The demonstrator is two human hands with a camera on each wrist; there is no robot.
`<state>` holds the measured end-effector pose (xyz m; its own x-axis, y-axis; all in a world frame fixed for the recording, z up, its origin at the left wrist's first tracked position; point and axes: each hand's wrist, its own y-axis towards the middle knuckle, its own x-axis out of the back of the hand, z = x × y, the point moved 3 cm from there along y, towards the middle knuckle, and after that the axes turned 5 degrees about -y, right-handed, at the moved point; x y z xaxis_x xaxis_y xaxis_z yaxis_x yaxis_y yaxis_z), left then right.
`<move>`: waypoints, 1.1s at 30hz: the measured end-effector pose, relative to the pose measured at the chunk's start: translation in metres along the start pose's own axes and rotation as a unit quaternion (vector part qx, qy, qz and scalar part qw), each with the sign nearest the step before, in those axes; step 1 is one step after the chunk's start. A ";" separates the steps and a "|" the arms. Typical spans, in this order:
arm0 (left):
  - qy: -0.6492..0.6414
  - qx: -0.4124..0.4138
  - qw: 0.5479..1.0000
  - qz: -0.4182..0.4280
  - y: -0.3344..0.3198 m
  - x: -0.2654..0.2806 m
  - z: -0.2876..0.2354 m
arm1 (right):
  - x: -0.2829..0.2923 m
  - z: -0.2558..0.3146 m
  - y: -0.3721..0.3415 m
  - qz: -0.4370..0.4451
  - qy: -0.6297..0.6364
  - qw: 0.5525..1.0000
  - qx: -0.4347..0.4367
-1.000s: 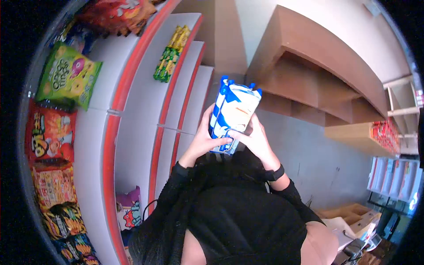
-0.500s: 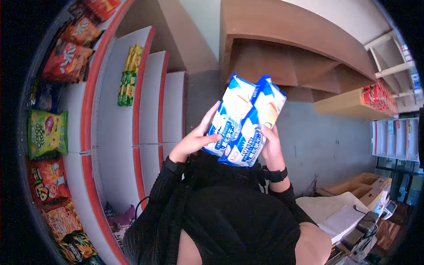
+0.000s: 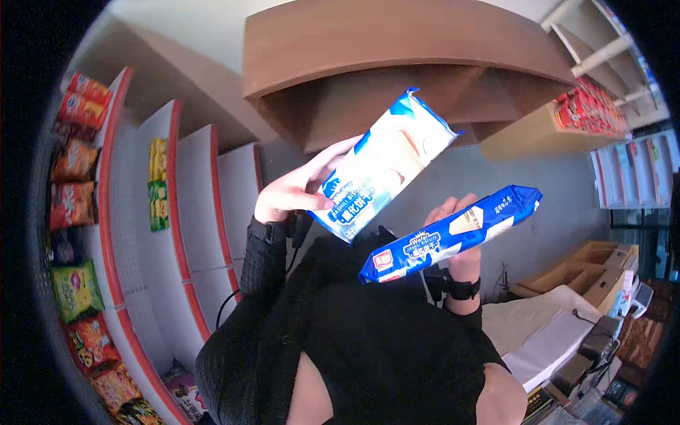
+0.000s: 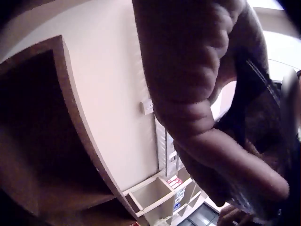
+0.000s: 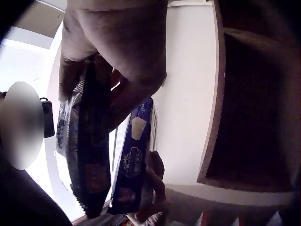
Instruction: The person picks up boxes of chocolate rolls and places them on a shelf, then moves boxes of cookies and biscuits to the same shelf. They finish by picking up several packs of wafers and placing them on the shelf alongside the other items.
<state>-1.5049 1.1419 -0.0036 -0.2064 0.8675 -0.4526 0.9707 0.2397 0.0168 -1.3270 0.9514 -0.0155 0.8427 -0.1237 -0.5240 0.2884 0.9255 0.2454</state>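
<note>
My left hand (image 3: 301, 185) grips a blue-and-white wafer biscuit pack (image 3: 386, 166) by its lower left end, thumb on the printed front and fingers behind. That pack leans up to the right, its broad face showing. Lower and to the right, my right hand (image 3: 464, 261) holds a second wafer biscuit pack (image 3: 453, 234) from behind, with its narrow blue side turned up. A gap separates the two packs in the head view. In the right wrist view the packs stand side by side, the right hand's pack (image 5: 89, 155) nearer. Dark shadow covers much of the left wrist view.
White shelves with red edges (image 3: 195, 283) run along the left, with bagged snacks (image 3: 76, 290) and yellow and green packs (image 3: 157, 184). A brown wooden shelf unit (image 3: 397, 42) stands ahead. Red packs (image 3: 591, 110) fill a box at right, above a cloth-covered table (image 3: 538, 326).
The two packs, earlier held together, have been drawn apart, the right one moving down and right and turning onto its narrow side. The view has swung to the right.
</note>
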 end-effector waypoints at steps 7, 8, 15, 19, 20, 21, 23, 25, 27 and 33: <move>0.015 0.017 0.995 0.102 0.101 -0.026 0.015 | 0.063 0.032 -0.022 -0.129 -0.044 0.990 0.041; 0.014 0.022 0.995 0.095 0.113 -0.030 0.017 | 0.072 0.034 -0.026 -0.150 -0.040 0.987 0.049; 0.003 0.059 0.987 0.148 0.135 0.006 0.018 | 0.055 -0.007 -0.040 -0.266 -0.013 0.960 0.081; -0.033 0.075 0.981 0.176 0.147 0.020 0.021 | 0.044 -0.012 -0.038 -0.319 -0.022 0.943 0.090; -0.036 0.075 0.979 0.184 0.144 0.022 0.021 | 0.038 -0.011 -0.040 -0.343 -0.028 0.935 0.083; -0.044 0.075 0.976 0.198 0.142 0.023 0.022 | 0.033 -0.009 -0.040 -0.349 -0.035 0.933 0.076; -0.054 0.068 0.970 0.225 0.144 0.028 0.027 | 0.027 -0.005 -0.034 -0.331 -0.054 0.938 0.091; -0.060 0.070 0.967 0.236 0.145 0.032 0.030 | 0.033 -0.006 -0.036 -0.229 -0.070 0.964 0.115; -0.053 0.068 0.968 0.235 0.149 0.039 0.035 | 0.037 -0.006 -0.035 -0.232 -0.105 0.962 0.102; -0.011 0.046 0.967 0.252 0.122 0.033 0.007 | -0.002 -0.014 -0.024 -0.368 -0.123 0.921 0.044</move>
<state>-1.3929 1.1970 -0.0229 0.2965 0.8546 -0.4263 0.9545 -0.2507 0.1612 -1.3417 0.9341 -0.0317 0.4788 -0.7927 -0.3774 0.8489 0.5276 -0.0310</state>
